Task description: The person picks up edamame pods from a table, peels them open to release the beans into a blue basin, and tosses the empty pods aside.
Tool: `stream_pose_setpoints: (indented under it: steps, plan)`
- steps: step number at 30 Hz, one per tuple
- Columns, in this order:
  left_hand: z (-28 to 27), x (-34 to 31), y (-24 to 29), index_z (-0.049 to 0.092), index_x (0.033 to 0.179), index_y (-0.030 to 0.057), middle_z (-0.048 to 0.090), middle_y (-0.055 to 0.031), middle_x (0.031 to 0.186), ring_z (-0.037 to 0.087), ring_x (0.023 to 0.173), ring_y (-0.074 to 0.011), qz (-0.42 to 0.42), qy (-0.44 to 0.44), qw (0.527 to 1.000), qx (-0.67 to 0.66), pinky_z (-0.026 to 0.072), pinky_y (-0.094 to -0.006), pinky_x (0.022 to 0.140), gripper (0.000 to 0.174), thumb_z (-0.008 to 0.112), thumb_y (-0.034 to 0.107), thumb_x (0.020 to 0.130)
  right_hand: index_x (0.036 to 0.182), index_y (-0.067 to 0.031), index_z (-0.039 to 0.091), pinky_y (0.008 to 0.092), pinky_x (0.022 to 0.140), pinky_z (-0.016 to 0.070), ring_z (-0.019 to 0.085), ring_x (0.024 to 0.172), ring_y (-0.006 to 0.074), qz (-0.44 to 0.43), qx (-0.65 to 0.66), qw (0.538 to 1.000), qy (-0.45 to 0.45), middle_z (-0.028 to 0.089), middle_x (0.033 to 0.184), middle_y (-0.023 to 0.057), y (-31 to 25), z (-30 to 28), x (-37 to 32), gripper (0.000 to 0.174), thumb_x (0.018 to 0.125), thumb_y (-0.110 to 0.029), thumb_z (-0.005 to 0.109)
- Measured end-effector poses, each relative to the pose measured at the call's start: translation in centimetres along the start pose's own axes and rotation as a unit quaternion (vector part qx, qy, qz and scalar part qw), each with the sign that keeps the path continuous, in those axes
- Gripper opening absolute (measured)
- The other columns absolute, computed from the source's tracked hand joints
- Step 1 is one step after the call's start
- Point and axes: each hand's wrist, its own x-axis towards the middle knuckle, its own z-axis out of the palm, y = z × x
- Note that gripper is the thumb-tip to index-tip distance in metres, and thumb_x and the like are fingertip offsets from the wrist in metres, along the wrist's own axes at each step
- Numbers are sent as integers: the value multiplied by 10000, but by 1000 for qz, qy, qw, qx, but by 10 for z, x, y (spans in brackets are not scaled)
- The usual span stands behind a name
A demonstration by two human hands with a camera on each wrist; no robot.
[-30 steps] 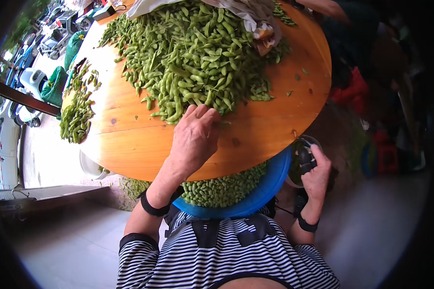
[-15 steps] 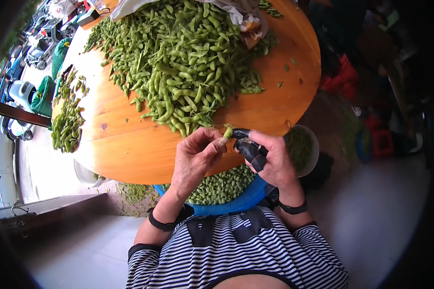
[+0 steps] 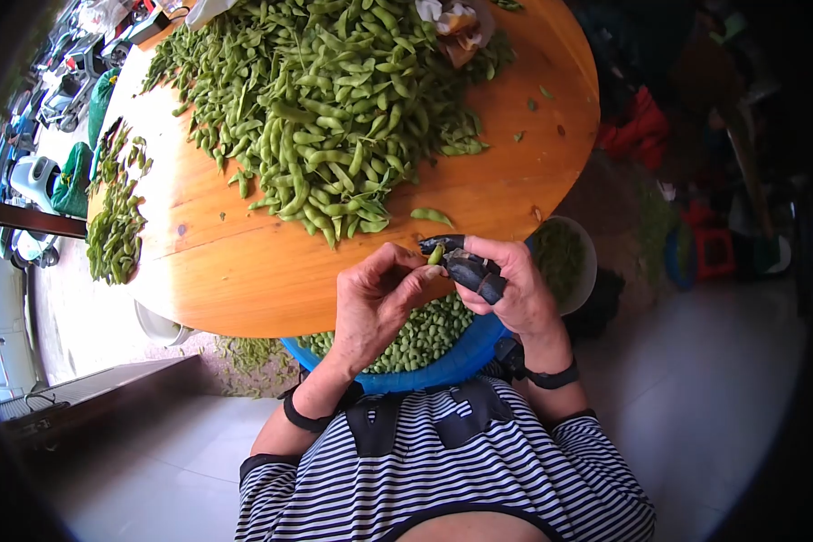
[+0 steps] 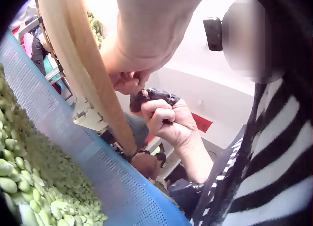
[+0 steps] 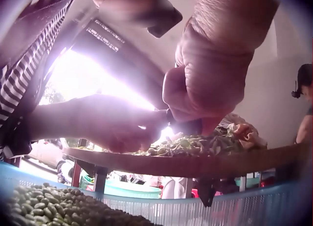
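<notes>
Both hands meet over the near edge of the wooden table [image 3: 235,280]. In the head view the left hand [image 3: 375,298] pinches one end of a green pod [image 3: 436,256] between thumb and finger. The right hand [image 3: 510,289], its thumb and a finger wrapped in black, grips the other end of that pod. A large heap of pods [image 3: 334,117] covers the table beyond them, and a loose pod [image 3: 432,217] lies just past the hands. Shelled beans [image 3: 415,339] fill a blue basket [image 3: 452,372] beneath the hands.
A smaller pile of pods [image 3: 117,226] lies at the table's left edge. A white bucket [image 3: 590,271] with green matter stands right of the basket. Cloth [image 3: 465,27] rests on the heap's far side. In the right wrist view, another person [image 5: 307,103] is at the right edge.
The left hand has come back from the heap with a pod, and the right hand has moved inward to meet it. Since half a second ago, the pod has shifted between the black-wrapped fingers.
</notes>
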Motion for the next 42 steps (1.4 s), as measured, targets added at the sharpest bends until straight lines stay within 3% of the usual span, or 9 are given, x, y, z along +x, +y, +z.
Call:
stream_pose_setpoints:
  steps: [6, 16, 19, 25, 28, 30, 32, 35, 42]
  plan:
    - [2, -1, 9, 631, 906, -19, 706, -69, 880, 640, 791, -81, -80, -26, 996, -12, 517, -208, 694, 50, 660, 22, 905, 921, 20, 603, 185, 460, 337, 423, 514, 20, -5, 31, 999, -7, 480, 608, -45, 4, -8, -6, 154, 887, -122, 553]
    - [10, -3, -2, 623, 900, -51, 717, -93, 865, 668, 865, -100, -45, -12, 999, 19, 537, -216, 730, 58, 653, -1, 901, 848, -3, 570, 201, 480, 343, 455, 564, 30, -18, 11, 998, -67, 484, 659, -35, 7, -24, -15, 267, 923, -259, 574]
    - [12, -3, -5, 631, 895, -40, 701, -66, 823, 642, 766, -72, -6, 1, 998, 57, 517, -206, 653, 46, 665, -8, 891, 837, -1, 562, 207, 484, 341, 451, 567, 36, -28, -87, 996, -13, 481, 666, -37, 9, -20, -14, 266, 914, -254, 586]
    - [9, -2, 3, 637, 849, -3, 630, -28, 720, 516, 557, -47, -71, -17, 996, 58, 401, -202, 490, 74, 700, 26, 874, 971, 31, 608, 204, 475, 329, 422, 545, 25, -89, 3, 995, -43, 473, 649, -35, 24, -23, -17, 262, 926, -225, 580]
    - [2, 0, -1, 629, 860, 21, 635, -48, 717, 505, 518, -68, -155, -51, 982, -94, 363, -205, 440, 69, 684, 50, 890, 1083, 46, 604, 189, 464, 315, 389, 518, 17, -47, 178, 980, -79, 456, 627, -41, 31, -20, -18, 347, 935, -268, 596]
    - [-2, 1, -8, 619, 891, 32, 637, -64, 717, 510, 495, -98, -260, -143, 881, -369, 353, -219, 411, 50, 657, 58, 909, 1104, 50, 596, 183, 460, 308, 376, 510, 16, -32, 227, 969, -90, 449, 620, -44, 38, -21, -17, 382, 932, -291, 607]
    - [2, -1, -8, 611, 923, 27, 639, -75, 713, 525, 499, -115, -258, -142, 877, -379, 372, -232, 408, 40, 638, 58, 920, 1124, 55, 588, 176, 456, 301, 363, 501, 16, -16, 276, 956, -101, 443, 613, -48, 37, -20, -18, 418, 929, -314, 618]
    - [14, -5, -4, 608, 896, 18, 628, -52, 698, 528, 522, -96, -131, -26, 979, -155, 390, -219, 436, 64, 662, 52, 905, 1093, 68, 582, 177, 460, 312, 385, 506, 17, -7, 121, 993, -11, 458, 617, -43, 23, -16, -24, 553, 907, -449, 648]
    - [24, -6, -5, 565, 866, 24, 617, 6, 743, 503, 613, -29, -24, 32, 995, -91, 406, -182, 526, 128, 692, 19, 882, 1046, 67, 579, 194, 500, 377, 457, 538, 31, -30, 28, 998, -56, 495, 618, -35, 17, -12, -24, 755, 830, -656, 618]
